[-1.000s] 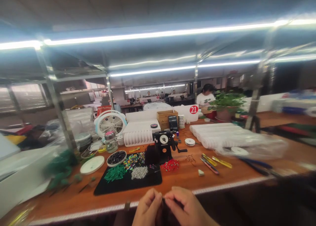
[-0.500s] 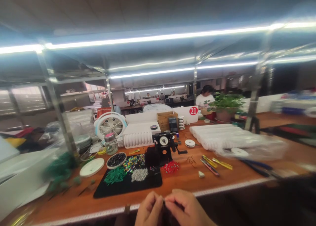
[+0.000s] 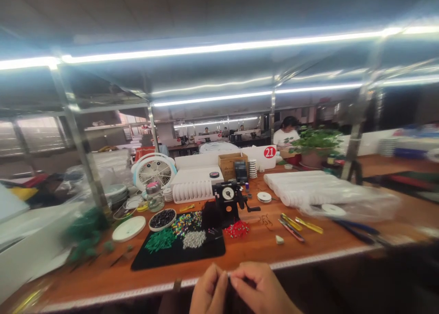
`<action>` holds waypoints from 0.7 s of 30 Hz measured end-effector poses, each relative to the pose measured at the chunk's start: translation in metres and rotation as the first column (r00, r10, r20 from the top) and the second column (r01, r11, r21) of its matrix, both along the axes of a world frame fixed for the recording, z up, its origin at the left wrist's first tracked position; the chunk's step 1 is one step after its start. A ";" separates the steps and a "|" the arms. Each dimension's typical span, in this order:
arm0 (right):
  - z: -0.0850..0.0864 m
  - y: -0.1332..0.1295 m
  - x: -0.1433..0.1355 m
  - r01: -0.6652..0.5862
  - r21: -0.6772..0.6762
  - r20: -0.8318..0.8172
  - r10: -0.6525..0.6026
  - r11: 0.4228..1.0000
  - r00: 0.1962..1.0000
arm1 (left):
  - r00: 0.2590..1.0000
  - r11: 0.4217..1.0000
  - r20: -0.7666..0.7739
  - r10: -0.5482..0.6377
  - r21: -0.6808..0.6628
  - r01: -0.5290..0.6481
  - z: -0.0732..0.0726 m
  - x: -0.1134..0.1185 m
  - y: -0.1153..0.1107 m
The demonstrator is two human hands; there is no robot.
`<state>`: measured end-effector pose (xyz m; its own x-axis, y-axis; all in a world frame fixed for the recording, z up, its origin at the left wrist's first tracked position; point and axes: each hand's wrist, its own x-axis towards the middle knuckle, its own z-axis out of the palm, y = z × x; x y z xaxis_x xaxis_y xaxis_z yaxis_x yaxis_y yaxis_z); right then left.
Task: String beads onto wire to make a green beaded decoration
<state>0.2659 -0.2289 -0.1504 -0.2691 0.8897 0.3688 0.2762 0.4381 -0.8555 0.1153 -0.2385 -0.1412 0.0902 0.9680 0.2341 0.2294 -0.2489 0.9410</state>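
Note:
My left hand and my right hand meet at the table's front edge, fingertips almost touching. Both are closed in a pinch on something small and dark between them, too tiny to name. Beyond them lies a black mat bearing green pieces, silvery pieces and many-coloured beads. A dish of black pieces rests at the mat's back left corner. Behind the mat stands a black hand-cranked device with a round dial. Red pieces are heaped just right of the mat.
Yellow-handled cutters, a red-handled tool and blue-handled pliers lie at right. White rolls in plastic sit behind them. At left are a white lid, a glass jar and a fan. A person sits beyond.
The view has shifted very slightly. My hands stay pinched together at the table edge, with only a tiny shift of the fingers.

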 end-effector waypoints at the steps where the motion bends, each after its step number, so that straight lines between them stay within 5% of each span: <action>1: 0.002 -0.001 0.000 -0.003 -0.023 -0.018 0.002 1.000 1.000 | 1.000 1.000 -0.023 0.002 0.004 -0.001 -0.001 0.000 0.000; 10: 0.015 -0.011 0.010 -0.052 -0.087 -0.096 0.044 0.995 0.994 | 0.956 0.967 0.288 -0.048 -0.227 0.117 0.002 0.003 -0.004; 21: 0.017 -0.011 0.010 -0.083 -0.156 -0.179 0.054 0.984 0.982 | 0.998 0.998 -0.045 -0.043 -0.039 0.042 0.004 0.001 -0.008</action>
<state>0.2759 -0.2395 -0.1338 -0.2759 0.9231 0.2680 0.0912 0.3027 -0.9487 0.1166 -0.2462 -0.1375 0.1413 0.9712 0.1921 0.2620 -0.2238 0.9388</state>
